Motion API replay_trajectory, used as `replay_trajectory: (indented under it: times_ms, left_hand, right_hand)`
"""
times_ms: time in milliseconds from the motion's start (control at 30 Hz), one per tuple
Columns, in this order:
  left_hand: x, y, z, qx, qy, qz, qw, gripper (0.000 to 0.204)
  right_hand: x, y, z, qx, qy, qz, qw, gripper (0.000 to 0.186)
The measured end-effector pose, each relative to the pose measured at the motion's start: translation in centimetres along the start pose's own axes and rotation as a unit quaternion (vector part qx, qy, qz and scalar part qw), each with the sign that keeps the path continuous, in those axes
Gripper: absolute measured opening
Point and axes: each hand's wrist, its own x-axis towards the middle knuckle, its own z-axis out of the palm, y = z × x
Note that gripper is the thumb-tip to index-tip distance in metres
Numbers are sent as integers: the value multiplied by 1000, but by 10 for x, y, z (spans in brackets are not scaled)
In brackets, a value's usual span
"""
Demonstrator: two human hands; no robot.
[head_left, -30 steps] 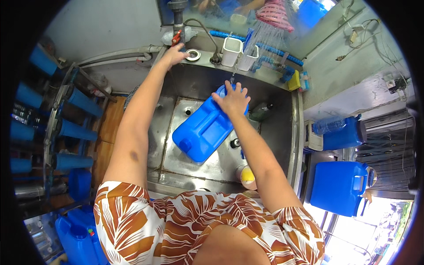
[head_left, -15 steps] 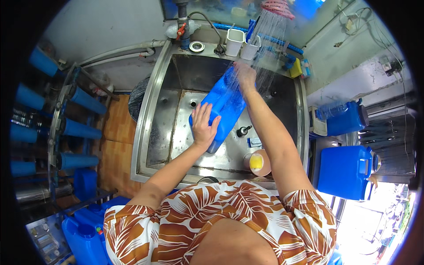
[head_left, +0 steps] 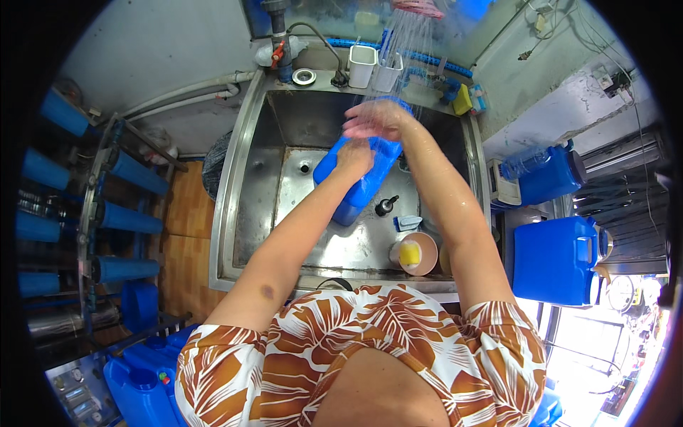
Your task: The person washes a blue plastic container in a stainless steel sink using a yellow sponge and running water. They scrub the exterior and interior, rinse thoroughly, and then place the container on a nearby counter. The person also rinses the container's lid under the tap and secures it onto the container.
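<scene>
A blue plastic jug (head_left: 348, 202) lies slanted in the steel sink (head_left: 238, 185) beneath a spray of water from a pink-wrapped head (head_left: 418, 8). My left hand (head_left: 356, 155) is closed on the middle of the jug, apparently at its handle, fingertips partly hidden. My right hand (head_left: 371, 121) is held open in the spray over the jug's top end, wet, just beyond my left hand. To the jug's right lie a dark bottle-like object (head_left: 386, 206), a pale blue item (head_left: 408, 223) and a pink bowl (head_left: 426, 257) with a yellow sponge (head_left: 410, 250).
A red-handled valve (head_left: 277, 53), drain strainer (head_left: 304, 77), white caddies (head_left: 362, 65) and yellow sponge (head_left: 462, 99) line the back ledge. Filter housings (head_left: 126, 217) stand on a left rack; blue jugs (head_left: 548, 260) sit at right and lower left (head_left: 134, 384).
My left hand went from the valve onto the jug, then higher, closing on it. My right hand moved into the spray and shifted leftward, opening. The jug was tilted and pulled under the water.
</scene>
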Motion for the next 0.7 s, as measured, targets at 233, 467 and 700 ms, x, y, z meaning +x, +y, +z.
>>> replay_trajectory:
  times_ms: [233,467,700]
  left_hand:
    - [-9,-5,-26,1,-103,-75,992,58]
    - [-63,-23,-42,5,-79,-67,995,61]
    - [43,-117,-77,-426,-211,-70,877,32]
  right_hand:
    - [48,29,-28,25,72,-7,997,17]
    - [42,72,-16,-552,367,-29,748,58]
    - [15,89,27,-606,396,-69,687,71]
